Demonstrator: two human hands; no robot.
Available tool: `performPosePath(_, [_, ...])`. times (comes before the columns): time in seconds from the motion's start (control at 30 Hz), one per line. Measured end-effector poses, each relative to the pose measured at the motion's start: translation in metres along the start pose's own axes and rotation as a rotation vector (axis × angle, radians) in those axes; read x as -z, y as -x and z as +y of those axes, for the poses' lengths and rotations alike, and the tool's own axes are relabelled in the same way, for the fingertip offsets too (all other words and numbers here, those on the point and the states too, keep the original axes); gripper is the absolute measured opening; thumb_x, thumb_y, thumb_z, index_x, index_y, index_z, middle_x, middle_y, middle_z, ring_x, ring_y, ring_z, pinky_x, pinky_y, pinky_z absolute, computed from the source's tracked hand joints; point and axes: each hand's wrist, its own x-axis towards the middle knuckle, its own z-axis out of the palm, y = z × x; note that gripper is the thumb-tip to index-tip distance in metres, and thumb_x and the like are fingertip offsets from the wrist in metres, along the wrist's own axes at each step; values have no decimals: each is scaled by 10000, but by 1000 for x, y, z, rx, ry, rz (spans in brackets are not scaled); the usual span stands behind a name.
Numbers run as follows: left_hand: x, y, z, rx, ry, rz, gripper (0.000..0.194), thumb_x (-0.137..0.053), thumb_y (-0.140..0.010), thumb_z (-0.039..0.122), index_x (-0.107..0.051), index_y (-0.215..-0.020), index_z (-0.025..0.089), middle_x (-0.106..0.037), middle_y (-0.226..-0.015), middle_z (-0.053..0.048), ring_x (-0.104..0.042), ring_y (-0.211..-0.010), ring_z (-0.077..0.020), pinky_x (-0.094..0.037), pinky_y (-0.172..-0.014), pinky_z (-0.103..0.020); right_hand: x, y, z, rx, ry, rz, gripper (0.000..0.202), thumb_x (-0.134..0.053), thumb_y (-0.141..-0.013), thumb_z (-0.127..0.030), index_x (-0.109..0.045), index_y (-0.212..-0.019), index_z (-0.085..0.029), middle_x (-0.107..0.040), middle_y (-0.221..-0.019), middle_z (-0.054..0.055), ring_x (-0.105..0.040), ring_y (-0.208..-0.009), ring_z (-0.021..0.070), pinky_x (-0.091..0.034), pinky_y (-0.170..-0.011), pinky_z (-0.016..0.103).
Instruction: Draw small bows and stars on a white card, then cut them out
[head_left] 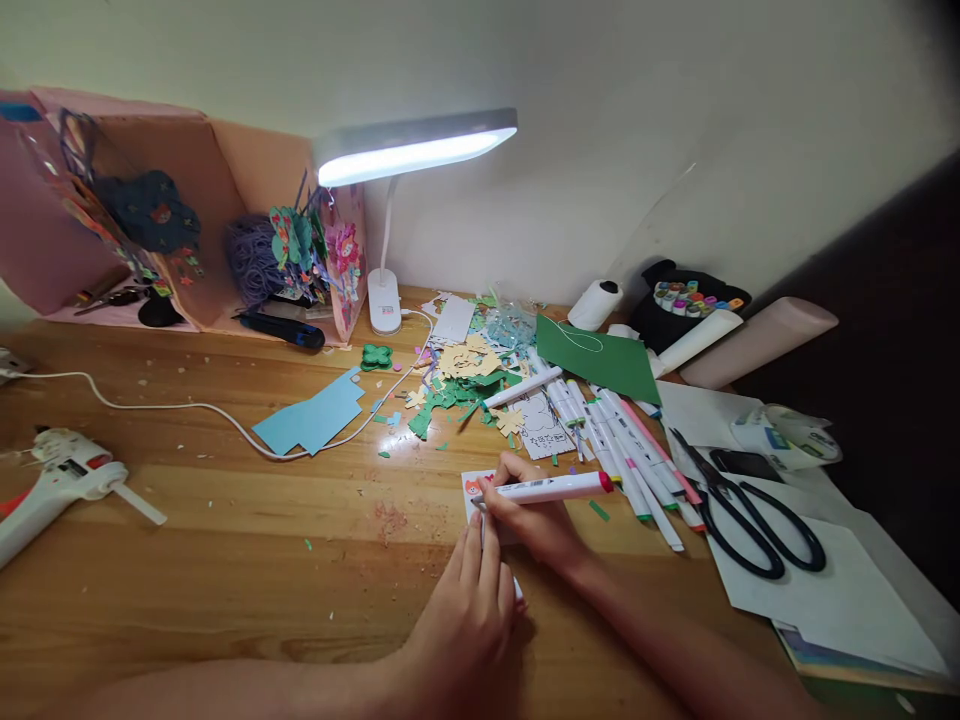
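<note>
Item: small white paper with printed-looking coloured figures (474, 488), centre of the frame, on the wooden tabletop (262, 530).
Item: right hand (541, 522), closed in a pen grip around a white dual-ended marker with a red end cap (555, 488); tip at the paper.
Item: left hand (466, 600), lower centre, fingers side by side, fingertips at the paper's near part; whether they pinch anything beneath, cannot tell.
Adjacent: loose markers (637, 460), right of centre; paper scraps (469, 360), upper centre; black-handled scissors (750, 500), right; lit desk lamp (420, 150), top centre.
Handling note, by judgement: fingertips pressing close to the tip would steady so small a sheet; short, light strokes suit the small figures; a palm lifted off wet ink avoids smears.
</note>
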Motion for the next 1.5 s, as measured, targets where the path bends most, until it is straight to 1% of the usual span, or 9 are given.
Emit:
performPosePath(0.23, [2,-2,0,-16,-26,-20,317,-411,-889,263,-590,-928,3,-635,-1076,-258,-581,-1083,-310,-386,-935,-398,0,-1,-2,-6,-12,-2,292,-574,-777,-359,-399,-594,-214,-468,-552,-52,-435,-545,133,-324,-529,248])
performPosePath(0.43, [3,-1,1,-12,-45,-21,283,-396,-869,211,-586,-927,10,-643,-1070,-239,-582,-1084,-304,-382,-952,-397,1,0,0,-2,8,-15,287,-574,-784,-331,-395,-592,-216,-453,-531,-59,-433,-533,130,-319,-523,250])
performPosePath(0.53, [2,0,1,-19,-45,-30,297,-411,-867,232,-587,-943,4,-641,-1070,-241,-581,-1082,-306,-378,-955,-398,1,0,1,-6,-15,-29,293,-572,-789,-346,-391,-598,-217,-442,-531,-60,-423,-531,130,-319,-521,251])
performPosePath(0.63, [5,1,1,-43,-40,-66,338,-426,-867,276,-588,-966,-3,-637,-1075,-245,-577,-1082,-315,-381,-951,-411,1,0,2,2,-27,-37,282,-570,-785,-334,-390,-602,-216,-442,-541,-59,-420,-527,127,-311,-512,249])
performPosePath(0.83, [10,-2,-1,-81,-60,-140,323,-431,-854,256,-606,-971,12,-648,-1079,-214,-587,-1071,-297,-394,-945,-403,1,-1,3,15,-7,-39,286,-576,-774,-301,-375,-590,-214,-418,-532,-63,-402,-516,120,-292,-493,240])
performPosePath(1.07, [7,0,0,-76,-45,-125,349,-456,-845,282,-601,-991,0,-633,-1101,-234,-574,-1088,-319,-409,-930,-403,2,-2,2,19,-49,-27,266,-554,-790,-276,-378,-600,-212,-407,-553,-64,-393,-531,117,-299,-517,240])
performPosePath(1.2, [10,-1,-1,-98,-47,-188,368,-421,-867,265,-583,-1044,-14,-611,-1141,-240,-559,-1114,-315,-400,-949,-407,3,-2,0,26,-71,-3,275,-541,-799,-291,-371,-598,-213,-397,-562,-62,-389,-537,119,-297,-518,242])
performPosePath(1.33, [13,-4,-3,-102,-46,-205,390,-367,-899,273,-584,-1043,-18,-613,-1135,-243,-557,-1120,-309,-403,-947,-409,3,-1,-2,29,-88,8,295,-552,-800,-329,-378,-592,-213,-409,-562,-59,-394,-540,120,-303,-522,244])
performPosePath(1.5, [21,-7,-4,-116,-14,-309,367,-380,-896,244,-577,-1081,-4,-611,-1145,-228,-549,-1131,-298,-377,-978,-432,3,-1,-2,12,-82,-22,293,-564,-800,-337,-394,-597,-211,-427,-566,-54,-405,-548,124,-309,-527,249])
